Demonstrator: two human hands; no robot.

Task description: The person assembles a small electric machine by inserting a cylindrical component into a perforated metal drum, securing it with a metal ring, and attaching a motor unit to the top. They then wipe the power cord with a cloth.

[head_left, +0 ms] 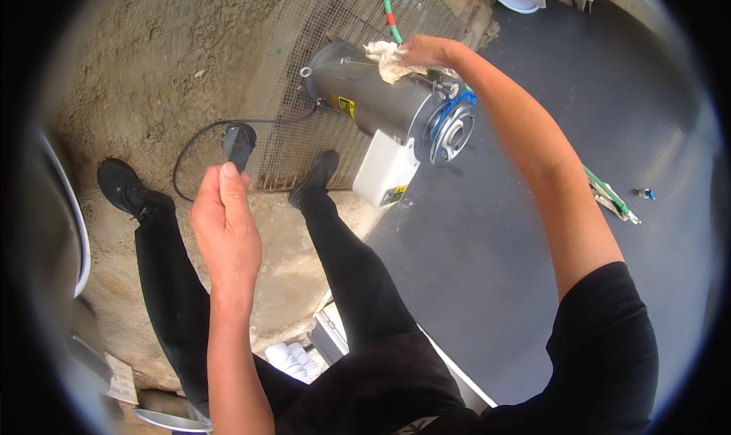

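My left hand (226, 218) is closed, thumb on top, around a black electric plug (239, 145). A thin black cord (199, 133) loops from near this hand to a stainless steel cylindrical machine (373, 103), which lies on its side. My right hand (428, 52) reaches over the machine and grips a crumpled off-white cloth (387, 60) against its upper side. Some of the right fingers are hidden by the cloth. A white plastic box (384, 164) with a yellow label sits on the machine's near side. Blue cord shows around its round metal end (453, 134).
Beneath the machine is a metal grate (285, 142), beside rough wet concrete (152, 69). A dark mat (487, 244) covers the right side. A green hose (388, 12) with red bands runs behind the machine. Large metal vessels (65, 206) stand at the left. A small blue fitting (646, 194) lies right.
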